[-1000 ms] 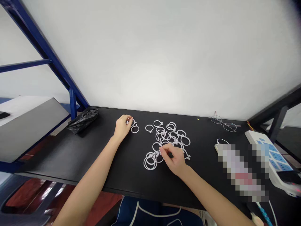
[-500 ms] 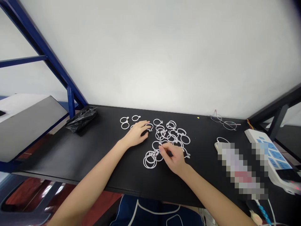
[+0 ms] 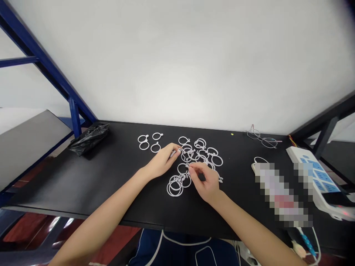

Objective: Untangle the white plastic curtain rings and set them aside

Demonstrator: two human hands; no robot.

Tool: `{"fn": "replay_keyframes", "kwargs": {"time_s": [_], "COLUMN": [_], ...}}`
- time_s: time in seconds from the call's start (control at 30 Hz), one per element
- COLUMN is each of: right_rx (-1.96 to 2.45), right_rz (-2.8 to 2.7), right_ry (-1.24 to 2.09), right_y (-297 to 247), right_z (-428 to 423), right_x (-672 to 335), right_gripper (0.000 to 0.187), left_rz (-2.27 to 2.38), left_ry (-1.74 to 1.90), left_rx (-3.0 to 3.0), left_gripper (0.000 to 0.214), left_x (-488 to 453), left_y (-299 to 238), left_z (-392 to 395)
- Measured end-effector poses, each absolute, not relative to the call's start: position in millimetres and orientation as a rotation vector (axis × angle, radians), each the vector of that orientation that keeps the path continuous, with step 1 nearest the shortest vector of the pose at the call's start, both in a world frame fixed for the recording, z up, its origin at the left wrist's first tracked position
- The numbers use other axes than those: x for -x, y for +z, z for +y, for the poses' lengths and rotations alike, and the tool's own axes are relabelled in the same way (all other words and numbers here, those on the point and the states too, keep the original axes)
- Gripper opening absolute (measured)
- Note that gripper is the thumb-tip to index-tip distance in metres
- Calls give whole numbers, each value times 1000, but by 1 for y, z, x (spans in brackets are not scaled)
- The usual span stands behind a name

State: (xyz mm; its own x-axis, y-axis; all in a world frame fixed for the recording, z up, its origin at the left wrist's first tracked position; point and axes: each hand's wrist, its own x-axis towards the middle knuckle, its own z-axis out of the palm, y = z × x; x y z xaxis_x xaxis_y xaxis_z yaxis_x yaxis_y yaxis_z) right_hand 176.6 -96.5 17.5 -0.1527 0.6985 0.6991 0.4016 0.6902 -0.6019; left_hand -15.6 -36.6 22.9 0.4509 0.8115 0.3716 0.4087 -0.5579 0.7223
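Observation:
Several white curtain rings with small eyelets lie in a loose cluster on the black tabletop (image 3: pixel 119 177). My left hand (image 3: pixel 162 159) is at the cluster's left edge, thumb and fingers pinched on the eyelet of a curtain ring (image 3: pixel 179 150); the palm and fingers hide most of that ring. At the near side of the cluster, my right hand (image 3: pixel 205 181) pinches another curtain ring (image 3: pixel 178 169) by its eyelet, and its fingers cover some rings behind. Overlapping rings (image 3: pixel 174 195) lie just left of my right hand. Farther left sits a small separate group of rings (image 3: pixel 144 149).
A crumpled black plastic bag (image 3: pixel 90 138) lies at the back left. Eyeglasses (image 3: pixel 269 142) rest at the back right. Nearer on the right are a blurred-out phone-like object (image 3: pixel 280 195) with a cable and a white power strip (image 3: pixel 316 173). A white wall (image 3: pixel 177 74) stands behind.
My left hand has closed from spread fingers to a pinch on a curtain ring. My right hand keeps its pinch almost in place. The view has shifted slightly.

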Motion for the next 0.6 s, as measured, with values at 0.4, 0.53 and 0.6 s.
{"fn": "replay_keyframes", "kwargs": {"time_s": [0.4, 0.53, 0.6], "right_rx": [844, 838, 859], "right_rz": [-1586, -1513, -1509], "right_ry": [782, 937, 906], "right_y": [19, 15, 15], "right_z": [-98, -97, -97], "right_x": [-175, -174, -173], "right_gripper": [23, 23, 14], "left_rz": [841, 805, 799], "left_ry": [1167, 1225, 1224], "left_rx": [-1964, -1941, -1958], "left_gripper": [21, 31, 36], "left_x": [-1, 0, -1], "left_y": [23, 28, 31], "left_z": [-59, -61, -63]}}
